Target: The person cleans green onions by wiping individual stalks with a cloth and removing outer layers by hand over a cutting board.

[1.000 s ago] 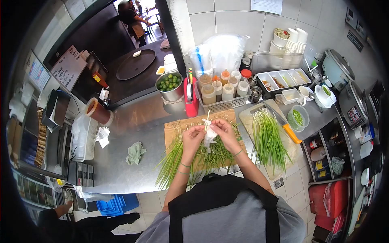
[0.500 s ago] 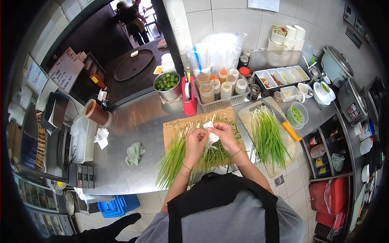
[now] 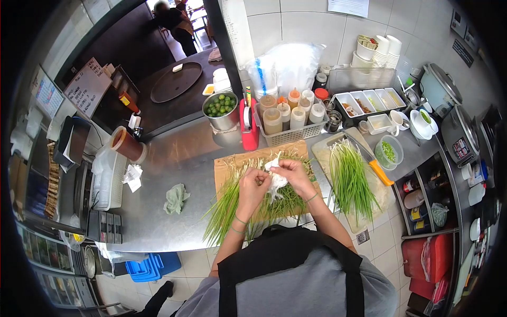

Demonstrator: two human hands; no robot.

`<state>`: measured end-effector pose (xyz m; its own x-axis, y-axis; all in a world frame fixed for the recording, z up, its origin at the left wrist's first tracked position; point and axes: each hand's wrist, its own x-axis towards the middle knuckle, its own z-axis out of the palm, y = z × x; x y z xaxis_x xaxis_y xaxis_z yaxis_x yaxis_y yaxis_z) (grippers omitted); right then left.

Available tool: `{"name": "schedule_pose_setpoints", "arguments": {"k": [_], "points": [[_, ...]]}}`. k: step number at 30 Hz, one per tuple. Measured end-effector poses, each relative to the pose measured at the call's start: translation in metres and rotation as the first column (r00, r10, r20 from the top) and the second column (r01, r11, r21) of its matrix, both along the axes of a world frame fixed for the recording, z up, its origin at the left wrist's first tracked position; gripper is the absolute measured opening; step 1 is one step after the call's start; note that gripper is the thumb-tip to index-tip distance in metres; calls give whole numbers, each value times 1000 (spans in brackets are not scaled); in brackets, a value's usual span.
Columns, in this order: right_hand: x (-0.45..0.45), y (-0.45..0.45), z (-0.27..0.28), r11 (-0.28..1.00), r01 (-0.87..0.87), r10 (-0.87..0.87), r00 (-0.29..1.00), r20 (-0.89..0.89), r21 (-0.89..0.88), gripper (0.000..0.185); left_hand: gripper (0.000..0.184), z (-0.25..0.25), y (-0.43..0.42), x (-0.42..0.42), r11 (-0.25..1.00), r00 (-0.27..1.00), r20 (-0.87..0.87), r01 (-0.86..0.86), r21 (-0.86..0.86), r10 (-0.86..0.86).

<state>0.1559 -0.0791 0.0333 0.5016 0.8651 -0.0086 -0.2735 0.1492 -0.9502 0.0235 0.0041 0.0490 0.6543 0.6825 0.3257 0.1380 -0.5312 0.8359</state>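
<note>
A crumpled white piece [image 3: 276, 182], perhaps tissue or thin plastic, hangs from the fingers of my right hand [image 3: 293, 175]. My left hand [image 3: 253, 185] is beside it with thumb and fingertips pinched together; what they hold is too small to make out. Both hands are over a brown paper sheet [image 3: 224, 166] spread with green stalks [image 3: 222, 212] that have pale root ends. On a cutting board [image 3: 322, 150] to the right lie more long green stalks [image 3: 351, 182] and a knife with an orange handle [image 3: 381, 173].
Behind the paper stands a basket of sauce bottles [image 3: 296, 136], with a pot of green limes [image 3: 221, 108] to its left. A tub of chopped greens [image 3: 388, 153] is beyond the knife. A crumpled cloth [image 3: 176, 199] lies left. Another person [image 3: 182, 31] stands beyond the opening.
My left hand has drawn back slightly from the white piece, which now hangs more bunched from my right hand. The person at lower left has moved mostly out of view.
</note>
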Motion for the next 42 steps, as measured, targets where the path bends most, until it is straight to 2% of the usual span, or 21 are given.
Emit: {"name": "schedule_pose_setpoints", "arguments": {"k": [1, 4, 7, 12, 16, 19, 22, 24, 27, 28, 31, 34, 37, 42], "points": [[0, 1, -1, 1000, -1, 1, 1000, 0, 1, 11, 8, 0, 1, 0, 1000, 1000, -4, 5, -5, -5], [2, 3, -4, 1000, -5, 5, 1000, 17, -5, 10, 11, 1, 0, 3, 983, 1000, -8, 21, -181, -22], [1, 3, -4, 1000, -6, 6, 1000, 22, -28, 9, 12, -3, 3, 1, 987, 999, -6, 52, -152, -54], [15, 1, 2, 999, 28, -29, 999, -22, -42, 8, 10, -10, 10, -5, 941, 990, -5, 134, -311, -143], [24, -1, 13, 994, 102, -103, 994, -25, -33, 9, 10, -12, 14, -11, 849, 976, 58, 212, -484, -210], [35, -3, 5, 989, 144, -145, 989, 43, 18, 10, 9, -14, 16, -15, 759, 963, 124, 265, -594, -239], [28, -6, 5, 989, 135, -130, 987, 94, -56, 13, 9, -9, 16, -16, 702, 965, 136, 256, -664, -222], [16, -7, 9, 989, 118, -108, 989, 104, -90, 15, 10, -17, 17, -14, 733, 967, 159, 253, -632, -197], [9, -4, -5, 994, 52, -75, 965, -252, -99, 14, 11, -26, 14, -9, 834, 985, 102, 170, -525, -136], [9, -6, -6, 998, 2, -16, 980, -201, -66, 13, 11, -25, 12, -6, 871, 992, 72, 128, -474, -107], [-2, -1, -4, 989, 143, -144, 989, -21, -25, 13, 12, -16, 4, -4, 973, 998, -38, 35, -227, -45], [-2, 0, -9, 983, 182, -181, 982, 45, -23, 14, 12, -5, -4, -5, 993, 998, -64, 0, -115, -8], [-1, 0, -19, 975, 223, -215, 944, 252, -6, 12, 11, -2, -8, -6, 1000, 994, -109, 12, -6, -12], [6, 4, -25, 960, 280, -274, 922, 272, 18, 10, 11, -2, -10, -11, 994, 993, -115, 16, -105, -28]]}}
